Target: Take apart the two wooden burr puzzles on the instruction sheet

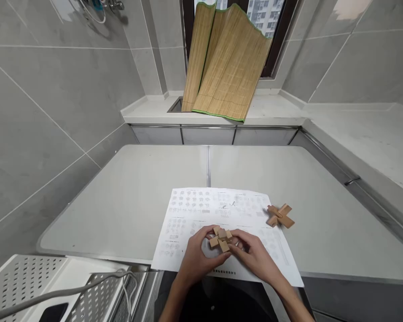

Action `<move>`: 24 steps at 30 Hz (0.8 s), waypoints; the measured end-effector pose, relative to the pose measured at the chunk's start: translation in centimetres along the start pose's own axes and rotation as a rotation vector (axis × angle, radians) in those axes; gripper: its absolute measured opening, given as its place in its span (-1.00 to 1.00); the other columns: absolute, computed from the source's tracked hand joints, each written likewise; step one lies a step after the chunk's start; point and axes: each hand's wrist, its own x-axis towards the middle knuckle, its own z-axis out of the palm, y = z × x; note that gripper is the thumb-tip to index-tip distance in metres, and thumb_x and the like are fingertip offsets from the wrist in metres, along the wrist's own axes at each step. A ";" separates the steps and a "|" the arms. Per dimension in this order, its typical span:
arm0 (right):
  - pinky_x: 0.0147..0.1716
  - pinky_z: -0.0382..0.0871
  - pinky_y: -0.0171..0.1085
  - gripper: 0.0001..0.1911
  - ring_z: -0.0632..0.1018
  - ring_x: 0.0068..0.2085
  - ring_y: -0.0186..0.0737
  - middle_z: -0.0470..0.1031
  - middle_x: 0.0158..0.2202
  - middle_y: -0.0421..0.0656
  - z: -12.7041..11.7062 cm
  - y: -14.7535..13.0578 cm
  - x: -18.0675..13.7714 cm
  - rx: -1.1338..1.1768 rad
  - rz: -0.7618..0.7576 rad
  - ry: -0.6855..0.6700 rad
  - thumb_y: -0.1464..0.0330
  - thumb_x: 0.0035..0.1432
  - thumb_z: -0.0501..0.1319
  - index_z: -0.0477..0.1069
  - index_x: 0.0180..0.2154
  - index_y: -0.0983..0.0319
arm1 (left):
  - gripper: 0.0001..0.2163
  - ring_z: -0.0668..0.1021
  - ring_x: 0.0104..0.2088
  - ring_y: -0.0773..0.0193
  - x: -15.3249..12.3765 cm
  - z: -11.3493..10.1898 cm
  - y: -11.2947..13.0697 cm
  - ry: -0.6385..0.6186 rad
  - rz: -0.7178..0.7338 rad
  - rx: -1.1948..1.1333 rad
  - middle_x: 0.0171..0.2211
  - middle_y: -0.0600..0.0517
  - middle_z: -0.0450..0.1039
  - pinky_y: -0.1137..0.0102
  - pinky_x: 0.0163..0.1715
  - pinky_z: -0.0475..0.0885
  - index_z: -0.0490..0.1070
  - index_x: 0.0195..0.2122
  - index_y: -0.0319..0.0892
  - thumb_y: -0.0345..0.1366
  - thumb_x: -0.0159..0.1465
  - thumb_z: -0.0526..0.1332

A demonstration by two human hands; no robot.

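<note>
My left hand [196,255] and right hand [255,255] pinch the wooden puzzle [220,239] over the instruction sheet [201,210]; a second wooden cross [280,216] lies at two o'clock.

A small wooden burr puzzle [221,239] of pale, notched sticks is being held just above the printed instruction sheet [221,214], near its front edge. The sticks are being kept interlocked, crossing at angles, with short square ends jutting upward and outward. A second wooden puzzle [280,216], an assembled flat cross of similar pale sticks, is lying on the sheet's right edge, well apart from the first.
</note>
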 end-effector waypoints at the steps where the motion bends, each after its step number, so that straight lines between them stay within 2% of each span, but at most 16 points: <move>1: -0.26 0.37 -0.23 -0.68 0.52 -0.29 -0.15 0.64 -0.22 -0.13 0.1 0.1 0.0 0.009 0.019 0.000 0.16 0.41 0.21 0.57 0.03 0.19 | -0.52 0.62 -0.07 0.07 0.0 0.0 -0.1 -0.004 0.002 0.002 -0.03 -0.02 0.64 0.23 0.00 0.52 0.52 0.10 -0.08 -0.24 0.14 0.49; 4: -0.27 0.38 -0.23 -0.65 0.55 -0.31 -0.15 0.66 -0.25 -0.14 0.1 0.3 -0.1 0.043 0.034 -0.009 0.14 0.42 0.21 0.56 0.06 0.20 | -0.52 0.62 -0.08 0.08 0.1 0.0 -0.5 -0.027 0.010 0.019 -0.03 -0.01 0.63 0.24 0.00 0.52 0.51 0.10 -0.07 -0.22 0.15 0.50; 10: -0.17 0.43 -0.21 -0.63 0.61 -0.23 -0.11 0.66 -0.23 -0.13 -0.1 0.7 -0.2 0.200 0.012 -0.029 0.09 0.46 0.20 0.56 0.07 0.18 | -0.55 0.61 0.02 0.04 0.2 0.3 -1.1 -0.052 0.068 0.084 0.02 -0.03 0.59 0.17 0.05 0.52 0.46 0.11 -0.04 -0.19 0.21 0.48; 13: -0.23 0.41 -0.23 -0.61 0.57 -0.29 -0.13 0.63 -0.30 -0.15 0.1 1.3 -0.1 0.224 0.020 0.004 0.07 0.44 0.24 0.57 0.07 0.19 | -0.56 0.59 0.04 0.02 0.3 0.6 -1.5 -0.039 0.114 0.133 0.04 -0.04 0.57 0.13 0.05 0.54 0.45 0.10 -0.01 -0.23 0.21 0.48; 16: -0.19 0.42 -0.22 -0.60 0.57 -0.27 -0.13 0.62 -0.27 -0.14 0.4 1.8 0.0 0.244 0.024 0.074 0.06 0.41 0.27 0.57 0.08 0.18 | -0.50 0.54 0.14 -0.02 0.3 0.8 -2.0 -0.019 0.184 0.212 0.12 -0.06 0.51 0.07 0.13 0.53 0.43 0.14 0.02 -0.30 0.18 0.49; 20: -0.22 0.44 -0.22 -0.57 0.57 -0.29 -0.14 0.60 -0.28 -0.13 0.7 1.8 0.1 0.277 0.025 0.127 0.04 0.41 0.25 0.55 0.10 0.19 | -0.47 0.46 0.23 -0.11 0.7 0.7 -3.2 0.105 0.272 0.379 0.20 -0.12 0.44 -0.05 0.21 0.49 0.37 0.20 0.02 -0.27 0.23 0.47; 24: -0.24 0.45 -0.20 -0.53 0.56 -0.32 -0.13 0.58 -0.34 -0.13 0.8 1.7 0.0 0.207 0.021 0.161 0.02 0.41 0.24 0.56 0.10 0.21 | -0.53 0.37 0.31 -0.20 1.4 -0.4 -4.7 0.273 0.248 0.556 0.24 -0.17 0.39 -0.16 0.26 0.42 0.36 0.19 -0.03 -0.27 0.28 0.41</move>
